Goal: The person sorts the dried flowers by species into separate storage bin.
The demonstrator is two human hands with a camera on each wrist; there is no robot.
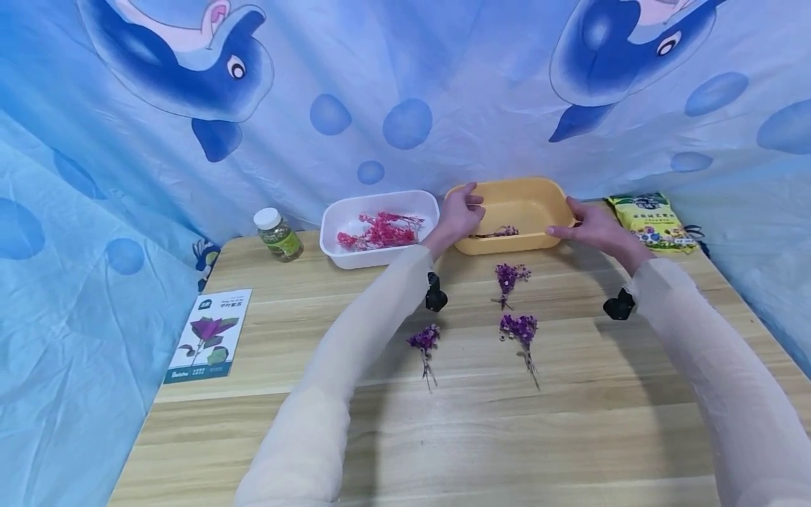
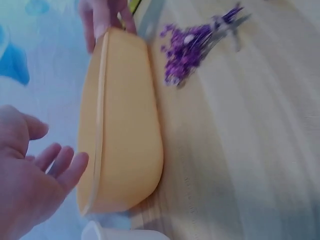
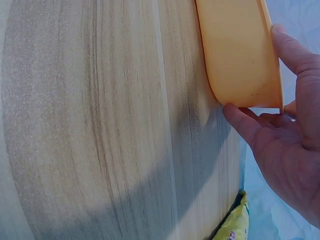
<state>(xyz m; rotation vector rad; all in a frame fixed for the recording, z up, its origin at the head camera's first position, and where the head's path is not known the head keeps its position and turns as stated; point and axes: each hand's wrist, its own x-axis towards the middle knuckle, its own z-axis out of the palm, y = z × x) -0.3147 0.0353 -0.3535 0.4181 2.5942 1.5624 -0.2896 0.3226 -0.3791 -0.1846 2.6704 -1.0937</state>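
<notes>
A yellow plastic tray (image 1: pixel 526 213) stands at the back of the table, with a small sprig of dried purple flowers (image 1: pixel 505 231) inside. My left hand (image 1: pixel 462 213) is over its left end, fingers loosely bent; in the left wrist view the fingertips (image 2: pixel 79 162) hover beside the rim without gripping. With my right hand (image 1: pixel 597 227) I hold the tray's right end, thumb on the rim and fingers low against the end wall (image 3: pixel 245 92). Three bunches of dried purple flowers lie in front: one nearest the tray (image 1: pixel 509 278), one below it (image 1: pixel 521 331) and one further left (image 1: pixel 424 339).
Left of the yellow tray, a white tray (image 1: pixel 329 236) holds dried pink-red flowers (image 1: pixel 383 231). Beyond it stands a white-lidded jar (image 1: pixel 279 236). A leaflet with a flower picture (image 1: pixel 209 334) lies at the left edge. A yellow packet (image 1: pixel 652 222) sits at the back right, before a blue curtain (image 1: pixel 456 91).
</notes>
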